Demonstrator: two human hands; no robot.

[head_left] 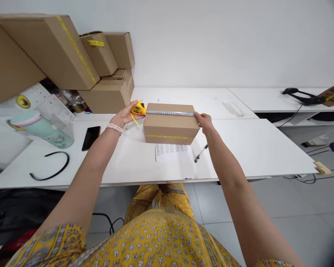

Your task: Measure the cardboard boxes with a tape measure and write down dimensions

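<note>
A brown cardboard box [169, 128] with a strip of yellow tape along its front side stands on the white table. My left hand [127, 113] is closed around the yellow case of a tape measure [138, 108] at the box's left edge. The pulled-out blade [169, 112] lies straight across the top of the box from left to right. At the box's right edge, the fingers of my right hand [203, 120] pinch the blade's free end against the cardboard. Under the front of the box, a printed sheet [172, 152] is partly covered.
A pen [201, 153] lies right of the sheet. To the left are a black phone [91, 138], a mint-green tumbler [43, 128] and a black headband [64, 165]. Large cardboard boxes [69, 55] are stacked at the back left. The table's front edge [156, 182] is close to my body.
</note>
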